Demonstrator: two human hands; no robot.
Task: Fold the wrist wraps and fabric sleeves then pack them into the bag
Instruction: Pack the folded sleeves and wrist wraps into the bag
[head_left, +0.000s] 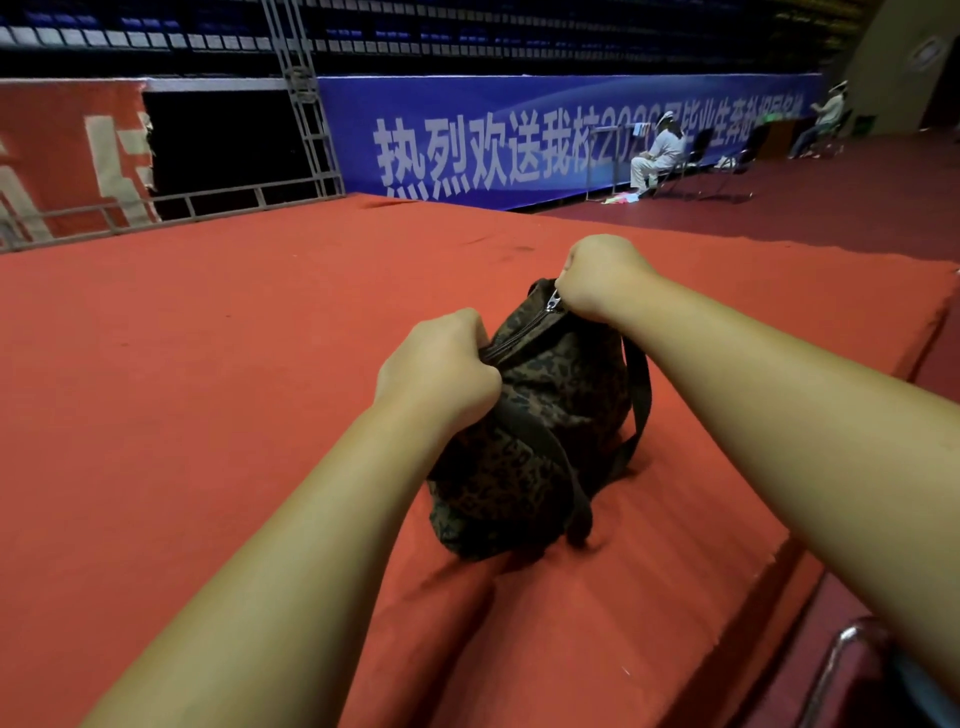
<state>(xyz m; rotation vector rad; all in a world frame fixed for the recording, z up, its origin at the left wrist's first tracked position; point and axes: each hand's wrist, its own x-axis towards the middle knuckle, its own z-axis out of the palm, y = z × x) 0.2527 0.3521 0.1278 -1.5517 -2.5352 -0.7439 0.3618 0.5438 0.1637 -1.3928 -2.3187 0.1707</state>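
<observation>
Head view: the fingertips of both hands are hidden behind the knuckles, and what lies inside the bag (540, 415) cannot be seen. The bag, a dark spotted fabric one, sits at the middle of the frame on a red mat (208, 364). The left hand (441, 364), at the bag's 10 o'clock, is clenched around the near end of the top seam. The right hand (602, 275), at the bag's 12 o'clock, is curled tight at the metal zip pull (554, 300); it seems to pinch the pull, though the grip itself is out of sight. The zip line between the two hands looks closed. A dark strap (641, 395) loops down the bag's 3 o'clock side, and another crosses its front. Both forearms run out of the frame at 7 and 4 o'clock.

At 5 o'clock a curved chrome chair frame (836, 665) is cut off by the edge. At 2 o'clock a person in white (657, 156) sits on a folding chair, small and blurred; another person (826, 114) sits farther off.

The mat is wrinkled near the bag and ends on a dark red floor (831, 197). A blue banner (519, 135) with white characters spans 12 to 2 o'clock, a torn red banner (67, 156) hangs at 10 o'clock, and a metal truss (306, 104) rises at 11 o'clock before dim rows of seats.
</observation>
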